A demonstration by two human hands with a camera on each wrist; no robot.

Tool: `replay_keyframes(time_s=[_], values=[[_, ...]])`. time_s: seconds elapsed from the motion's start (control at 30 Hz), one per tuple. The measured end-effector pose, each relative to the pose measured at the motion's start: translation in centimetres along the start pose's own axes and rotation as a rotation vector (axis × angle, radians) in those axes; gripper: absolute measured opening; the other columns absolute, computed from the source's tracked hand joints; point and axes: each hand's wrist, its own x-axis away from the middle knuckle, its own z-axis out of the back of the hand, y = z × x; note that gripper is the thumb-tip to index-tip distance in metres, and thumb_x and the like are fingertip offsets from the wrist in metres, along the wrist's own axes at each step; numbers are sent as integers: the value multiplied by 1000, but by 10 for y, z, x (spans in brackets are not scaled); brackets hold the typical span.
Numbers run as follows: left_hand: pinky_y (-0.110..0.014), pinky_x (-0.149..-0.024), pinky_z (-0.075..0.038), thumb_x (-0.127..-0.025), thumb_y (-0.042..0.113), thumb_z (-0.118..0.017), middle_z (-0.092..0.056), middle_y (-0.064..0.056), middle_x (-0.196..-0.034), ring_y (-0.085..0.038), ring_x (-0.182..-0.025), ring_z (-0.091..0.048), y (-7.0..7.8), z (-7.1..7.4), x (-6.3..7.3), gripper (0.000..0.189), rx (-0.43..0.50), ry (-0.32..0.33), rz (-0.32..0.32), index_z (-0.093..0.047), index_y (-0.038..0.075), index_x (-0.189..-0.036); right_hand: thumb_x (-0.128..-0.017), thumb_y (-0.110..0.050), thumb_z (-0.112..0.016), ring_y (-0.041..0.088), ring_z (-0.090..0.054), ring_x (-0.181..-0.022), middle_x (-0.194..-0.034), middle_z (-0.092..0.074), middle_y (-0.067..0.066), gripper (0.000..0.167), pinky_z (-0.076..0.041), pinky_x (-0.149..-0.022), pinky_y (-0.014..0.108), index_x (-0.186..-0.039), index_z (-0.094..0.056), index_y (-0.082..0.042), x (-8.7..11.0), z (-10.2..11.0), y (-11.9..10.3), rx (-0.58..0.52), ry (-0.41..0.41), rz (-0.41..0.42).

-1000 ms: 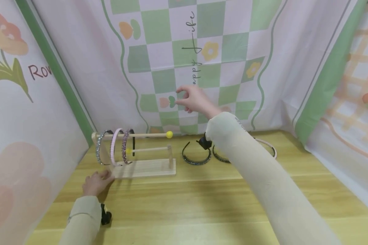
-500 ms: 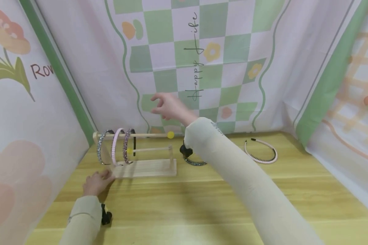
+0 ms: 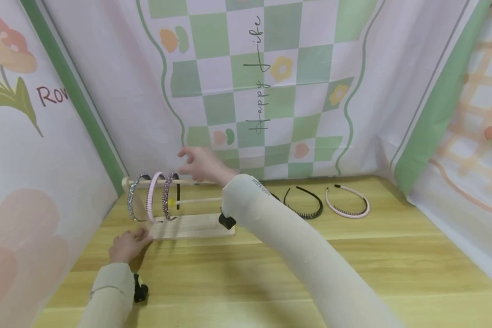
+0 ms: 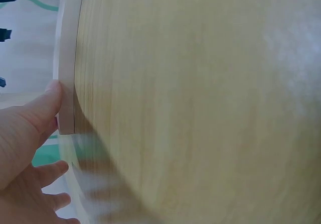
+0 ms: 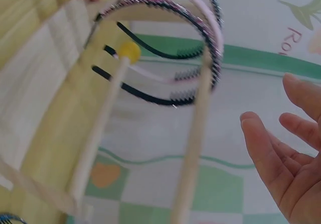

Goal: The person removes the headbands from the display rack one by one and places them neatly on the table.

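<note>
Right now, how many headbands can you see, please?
6: silver headband, pink headband and purple headband on the rack; on the table, black headband, pale headband and another headband mostly hidden by the sleeve.

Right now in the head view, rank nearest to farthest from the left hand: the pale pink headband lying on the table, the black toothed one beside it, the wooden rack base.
1. Wooden rack base: the left hand holds its left end.
2. Black toothed headband: lying right of the base.
3. Pale pink headband: farthest right.

head view faces forward and down; both close wrist views share the rack [image 3: 194, 226].
</note>
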Motion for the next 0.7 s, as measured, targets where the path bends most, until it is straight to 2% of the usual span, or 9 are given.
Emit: replay_keyframes(time_s=[0.2, 0.3, 0.43, 0.6, 0.7], values=[[-72, -92, -14, -90, 55, -45, -15, -41, -137, -63, -119, -12, 0, 0, 1, 72, 1, -3, -4, -33, 4, -140, -83, -23, -69, 18, -60, -66, -122, -52, 16, 54, -53, -58, 27, -131, -46, -12, -2, -26, 3, -49, -12, -25], [-72, -92, -14, -90, 54, -45, -15, -41, -137, -63, -119, -12, 1, 2, 3, 72, -1, -9, -6, -32, 3, -140, -83, -24, -70, 19, -60, -64, -130, -48, 15, 60, -53, -58, 28, -135, -42, -13, 0, -36, 2, -63, -29, -43], [-71, -92, -15, -90, 54, -45, -16, -41, -137, -62, -119, -14, 3, 3, 4, 72, 5, -13, -2, -32, 3, -140, -82, -23, -70, 20, -59, -61, -132, -47, 11, 65, -52, -53, 26, -138, -39, -13, 1, -47, 1, -59, -29, -46], [-71, -91, -17, -90, 54, -46, -18, -41, -136, -62, -118, -17, 2, 3, 4, 72, -2, 0, -10, -34, 3, -139, -81, -19, -71, 20, -57, -60, -114, -55, 7, 64, -54, -54, 28, -137, -40, -10, -1, -59, 5, -135, -37, -42], [-72, -90, -18, -90, 55, -46, -19, -41, -136, -62, -117, -19, 1, 2, 3, 73, -10, 0, -17, -34, 3, -139, -81, -17, -71, 20, -59, -64, -108, -56, 4, 62, -54, -57, 29, -136, -42, -12, -2, -65, 9, -171, -37, -45]])
